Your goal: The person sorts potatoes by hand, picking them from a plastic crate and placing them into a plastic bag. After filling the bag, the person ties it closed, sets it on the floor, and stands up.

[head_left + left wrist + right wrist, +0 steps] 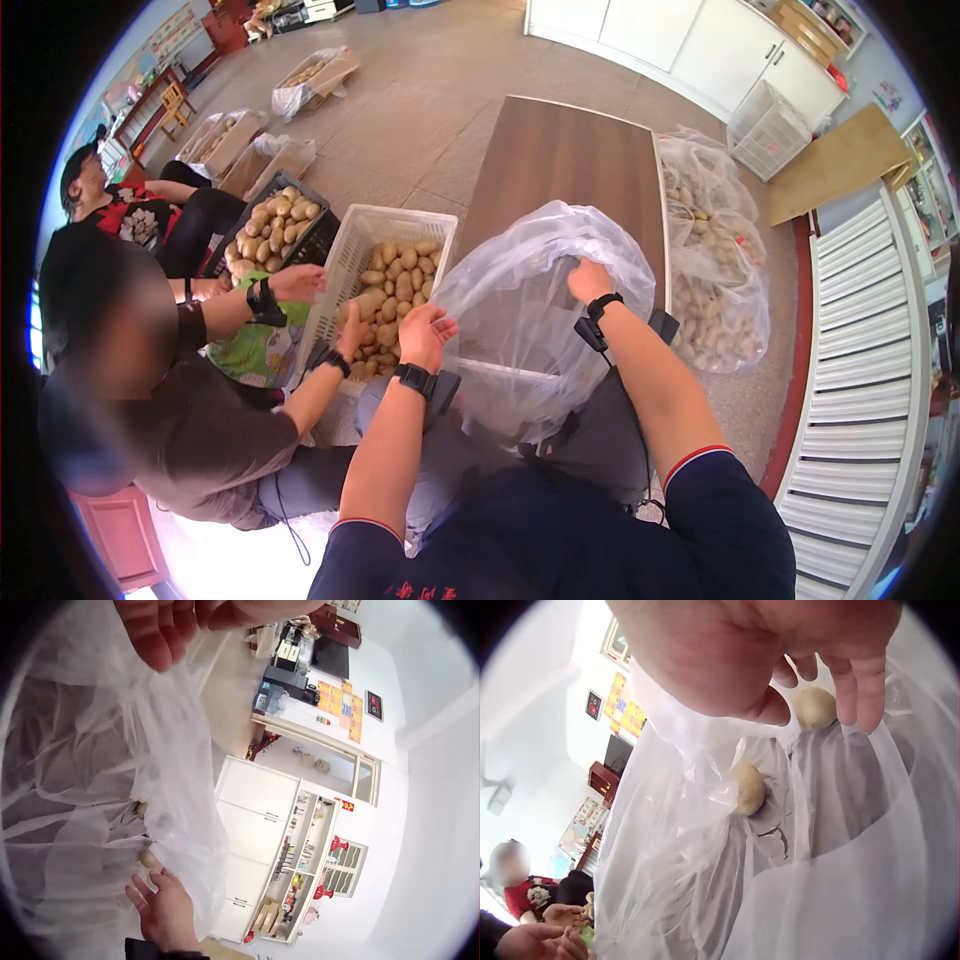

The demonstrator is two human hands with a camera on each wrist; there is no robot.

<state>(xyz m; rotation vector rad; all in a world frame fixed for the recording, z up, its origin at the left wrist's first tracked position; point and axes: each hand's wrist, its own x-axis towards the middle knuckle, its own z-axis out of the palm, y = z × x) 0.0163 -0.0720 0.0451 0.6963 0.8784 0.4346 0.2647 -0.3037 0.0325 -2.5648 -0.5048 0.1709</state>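
Note:
A large clear plastic bag stands with its mouth spread, overlapping the brown tabletop. My right hand is inside its mouth at the far right side, fingers loosely extended. Just beyond those fingers shows one potato; a second potato appears lower left of it, against the plastic. My left hand is at the bag's left rim with loosely bent fingers and grips nothing visible. In the left wrist view, its fingers overlap the upper edge of the plastic.
Left of the bag stands a white crate of potatoes, with a seated person's hands over it. A black crate of potatoes is farther left. Filled potato bags lie right of the brown table, near a white radiator.

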